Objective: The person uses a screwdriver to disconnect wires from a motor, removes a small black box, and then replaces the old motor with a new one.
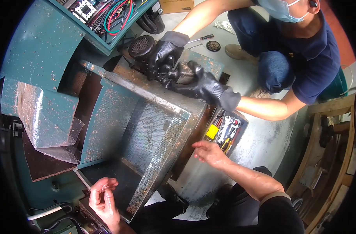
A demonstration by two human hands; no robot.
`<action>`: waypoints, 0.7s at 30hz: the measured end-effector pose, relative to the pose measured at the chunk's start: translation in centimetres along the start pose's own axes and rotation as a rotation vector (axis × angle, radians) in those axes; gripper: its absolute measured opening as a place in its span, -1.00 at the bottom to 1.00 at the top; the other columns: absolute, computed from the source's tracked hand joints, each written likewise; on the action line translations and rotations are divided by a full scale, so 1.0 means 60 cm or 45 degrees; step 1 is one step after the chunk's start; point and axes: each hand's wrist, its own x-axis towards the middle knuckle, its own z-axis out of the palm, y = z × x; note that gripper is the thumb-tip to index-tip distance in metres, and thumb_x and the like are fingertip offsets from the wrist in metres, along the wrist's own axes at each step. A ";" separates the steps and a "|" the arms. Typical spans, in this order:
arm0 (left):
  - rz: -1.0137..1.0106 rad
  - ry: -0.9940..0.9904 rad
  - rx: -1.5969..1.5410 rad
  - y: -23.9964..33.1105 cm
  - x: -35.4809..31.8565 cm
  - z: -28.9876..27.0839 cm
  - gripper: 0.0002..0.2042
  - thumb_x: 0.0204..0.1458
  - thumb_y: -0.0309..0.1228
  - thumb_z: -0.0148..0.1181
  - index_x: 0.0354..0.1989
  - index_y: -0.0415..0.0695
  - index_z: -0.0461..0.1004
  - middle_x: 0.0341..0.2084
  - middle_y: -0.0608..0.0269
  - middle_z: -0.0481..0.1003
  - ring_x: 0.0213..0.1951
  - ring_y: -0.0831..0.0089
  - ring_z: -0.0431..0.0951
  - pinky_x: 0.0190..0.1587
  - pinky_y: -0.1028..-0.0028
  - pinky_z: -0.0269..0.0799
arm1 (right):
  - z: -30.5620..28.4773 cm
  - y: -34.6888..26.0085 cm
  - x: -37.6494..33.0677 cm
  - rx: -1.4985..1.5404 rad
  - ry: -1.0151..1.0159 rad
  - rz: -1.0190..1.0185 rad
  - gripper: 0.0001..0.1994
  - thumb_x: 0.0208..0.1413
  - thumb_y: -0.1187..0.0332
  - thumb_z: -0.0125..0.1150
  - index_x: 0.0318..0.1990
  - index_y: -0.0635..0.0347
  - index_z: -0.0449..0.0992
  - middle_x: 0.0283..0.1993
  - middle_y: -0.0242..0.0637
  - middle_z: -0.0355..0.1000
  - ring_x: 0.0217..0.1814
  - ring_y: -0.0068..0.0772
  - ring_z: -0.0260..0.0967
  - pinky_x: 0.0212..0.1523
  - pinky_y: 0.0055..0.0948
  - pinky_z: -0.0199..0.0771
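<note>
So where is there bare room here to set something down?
The grey floor between the open tool case and the co-worker's knee is bare, as is the recessed floor of the green housing. The housing's top is crowded by the co-worker's gloved hands and the motor. The left hand and right hand hold nothing.

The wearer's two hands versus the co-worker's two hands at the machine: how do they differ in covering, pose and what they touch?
The wearer's left hand and right hand are bare; the co-worker's hands wear black gloves. The wearer's hands are apart, either side of the rusty teal metal housing, and appear to hold nothing; the co-worker's hands are together, gripping a dark part beside the black motor. All four are close to the same housing.
</note>
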 end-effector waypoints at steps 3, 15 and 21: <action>-0.003 0.005 -0.002 0.001 0.000 0.001 -0.75 0.17 -0.40 0.12 -0.05 -0.30 0.43 -0.26 0.08 0.57 -0.24 0.39 0.59 -0.14 0.49 0.47 | 0.001 -0.005 -0.001 0.027 0.009 0.018 -0.66 0.18 0.33 0.04 0.05 0.31 0.43 -0.33 -0.31 0.49 -0.36 -0.58 0.36 -0.30 -0.54 0.41; -0.041 0.052 -0.025 0.020 -0.003 0.011 -0.77 0.20 -0.48 0.04 -0.03 -0.33 0.43 -0.25 0.02 0.56 -0.24 0.38 0.56 -0.12 0.48 0.45 | 0.001 -0.010 -0.001 -0.002 -0.019 0.021 -0.68 0.23 0.38 0.04 0.09 0.32 0.39 -0.31 -0.34 0.47 -0.38 -0.63 0.33 -0.32 -0.60 0.41; -0.093 0.055 -0.105 0.023 -0.005 0.014 -0.77 0.20 -0.55 0.03 -0.01 -0.37 0.44 -0.21 -0.02 0.56 -0.20 0.34 0.57 -0.05 0.44 0.47 | -0.003 -0.011 -0.008 -0.009 -0.005 0.015 -0.67 0.22 0.34 0.05 0.08 0.30 0.40 -0.31 -0.33 0.48 -0.35 -0.61 0.35 -0.29 -0.57 0.41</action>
